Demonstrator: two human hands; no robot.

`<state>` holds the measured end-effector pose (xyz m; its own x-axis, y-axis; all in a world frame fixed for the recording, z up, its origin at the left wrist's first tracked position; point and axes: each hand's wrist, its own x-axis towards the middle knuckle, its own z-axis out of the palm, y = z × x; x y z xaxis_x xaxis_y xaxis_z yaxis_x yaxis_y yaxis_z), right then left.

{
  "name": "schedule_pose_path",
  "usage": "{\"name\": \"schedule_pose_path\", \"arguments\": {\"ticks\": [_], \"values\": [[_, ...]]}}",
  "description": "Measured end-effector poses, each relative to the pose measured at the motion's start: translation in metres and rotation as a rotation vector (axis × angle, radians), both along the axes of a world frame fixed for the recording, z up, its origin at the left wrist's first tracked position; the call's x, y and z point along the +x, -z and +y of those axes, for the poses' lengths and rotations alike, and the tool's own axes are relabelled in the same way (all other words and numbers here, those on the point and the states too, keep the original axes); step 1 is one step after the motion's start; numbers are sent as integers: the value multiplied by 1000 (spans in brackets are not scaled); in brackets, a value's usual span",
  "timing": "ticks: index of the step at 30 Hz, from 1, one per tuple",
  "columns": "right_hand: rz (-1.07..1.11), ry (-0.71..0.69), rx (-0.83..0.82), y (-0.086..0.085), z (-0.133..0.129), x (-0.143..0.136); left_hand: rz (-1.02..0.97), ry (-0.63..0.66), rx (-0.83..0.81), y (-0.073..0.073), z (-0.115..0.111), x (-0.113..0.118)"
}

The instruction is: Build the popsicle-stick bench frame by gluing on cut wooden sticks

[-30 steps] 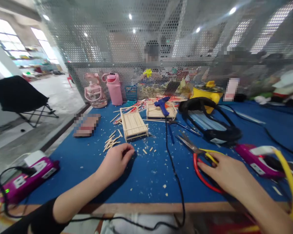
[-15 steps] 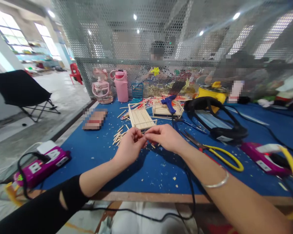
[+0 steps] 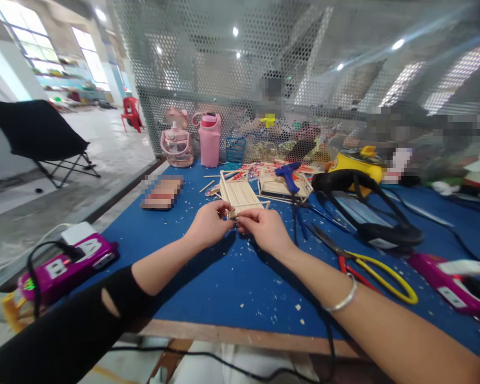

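Fingertips of both my hands meet over the blue table (image 3: 208,277), just at the near end of the little stick frame (image 3: 240,194). My left hand (image 3: 208,226) and my right hand (image 3: 264,229) are drawn together, thumbs and forefingers pinched on what looks like a short wooden stick (image 3: 237,217); it is so small between the fingers that I cannot say for sure whether both hands grip it or only one. I judge the step in hand to be fitting a cut stick against the near edge of the frame, which lies flat on the table and touches or nearly touches my fingers. To my mind the next move calls for a steady, fine pinch, lining the piece square with the frame's rails before anything fixes it. Just to the right, the scissors (image 3: 368,261) with yellow and red handles lie open on the table, well clear of my right wrist and its bracelet (image 3: 342,301). Farther back, a blue glue gun (image 3: 288,175) rests on a second stick frame (image 3: 282,185), its black cord (image 3: 296,224) running down toward me past my right hand; that cord could snag my forearm. Wood chips litter the table around my hands. At far left sits a purple power strip (image 3: 70,264), and at the back two pink bottles (image 3: 194,141) stand against the mesh screen (image 3: 264,80).
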<state>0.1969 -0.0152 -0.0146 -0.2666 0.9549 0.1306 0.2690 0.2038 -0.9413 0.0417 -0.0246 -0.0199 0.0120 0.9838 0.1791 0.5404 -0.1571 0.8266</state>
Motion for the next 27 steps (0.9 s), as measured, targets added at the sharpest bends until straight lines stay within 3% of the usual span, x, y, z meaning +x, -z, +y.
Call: {"name": "schedule_pose_path", "arguments": {"ticks": [4,9,20,27], "values": [[-94,34,170,8,-2,-1,-166,106,2,14,3,-4],[-128,38,196,10,0,-3,-166,143,13,17,5,-9],[22,47,-96,3,-5,-6,25,82,164,8,0,-10],[103,74,-121,6,0,-6,54,95,147,6,2,-10]]}}
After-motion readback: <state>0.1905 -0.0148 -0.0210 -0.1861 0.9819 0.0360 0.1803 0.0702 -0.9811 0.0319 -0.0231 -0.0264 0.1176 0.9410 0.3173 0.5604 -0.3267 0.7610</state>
